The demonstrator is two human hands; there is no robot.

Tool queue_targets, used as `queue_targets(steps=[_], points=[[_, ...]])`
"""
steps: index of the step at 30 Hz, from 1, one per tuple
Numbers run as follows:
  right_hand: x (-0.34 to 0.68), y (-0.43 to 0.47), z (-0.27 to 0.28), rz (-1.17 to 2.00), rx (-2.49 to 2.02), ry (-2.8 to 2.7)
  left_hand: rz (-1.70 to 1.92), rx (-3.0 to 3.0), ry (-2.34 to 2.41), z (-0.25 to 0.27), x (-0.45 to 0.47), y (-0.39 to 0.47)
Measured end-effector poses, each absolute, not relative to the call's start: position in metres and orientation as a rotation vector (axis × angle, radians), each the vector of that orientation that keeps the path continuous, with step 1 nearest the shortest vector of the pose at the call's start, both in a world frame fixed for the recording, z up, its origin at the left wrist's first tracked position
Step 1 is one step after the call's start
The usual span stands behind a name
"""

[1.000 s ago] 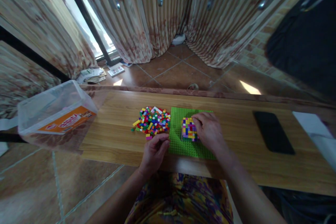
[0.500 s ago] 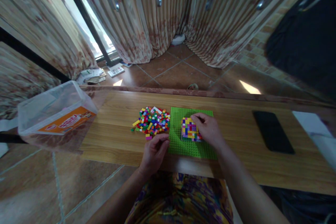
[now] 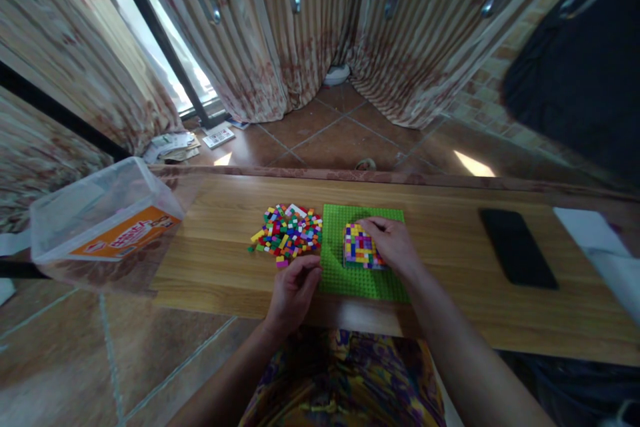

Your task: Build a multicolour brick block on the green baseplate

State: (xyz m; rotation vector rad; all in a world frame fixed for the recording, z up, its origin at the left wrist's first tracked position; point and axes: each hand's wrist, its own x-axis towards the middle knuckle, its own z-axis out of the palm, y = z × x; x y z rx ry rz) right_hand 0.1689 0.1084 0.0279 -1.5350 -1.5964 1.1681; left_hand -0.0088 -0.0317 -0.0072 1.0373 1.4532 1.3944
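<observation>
A block of small multicoloured building bricks [image 3: 356,247] stands on a green studded baseplate [image 3: 333,280]. My right hand [image 3: 395,245] reaches over its right side, thumb and fingers closed together at its upper edge; whatever they pinch is hidden. To the left of the baseplate, my left hand [image 3: 296,287] rests close to the table with thumb and fingers drawn together, and anything between them is too small to make out. A loose pile of bricks [image 3: 293,230] in many colours lies just beyond my left hand. One yellow and pink brick [image 3: 281,261] sits at the pile's near edge, beside that hand.
On the wooden table [image 3: 210,233], a clear plastic bin [image 3: 107,213] with an orange label sits at the far left. A black flat object [image 3: 517,248] lies at right, with white paper [image 3: 580,230] beyond it. Curtains [image 3: 300,40] hang behind the tiled floor.
The view has shifted very slightly. My right hand's fingers have moved a little over the top of the brick block; my left hand keeps its place.
</observation>
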Motion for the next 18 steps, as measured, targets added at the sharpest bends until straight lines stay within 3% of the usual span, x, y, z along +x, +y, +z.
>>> queue_targets(steps=[11,18], points=[[0.168,0.103,0.022,1.136,-1.488,-1.586,1.383,1.122,1.496,-0.001,-0.010,-0.029],[0.175,0.098,0.011,1.078,-1.437,-1.260,1.394,1.107,1.490,0.001,-0.010,-0.028]])
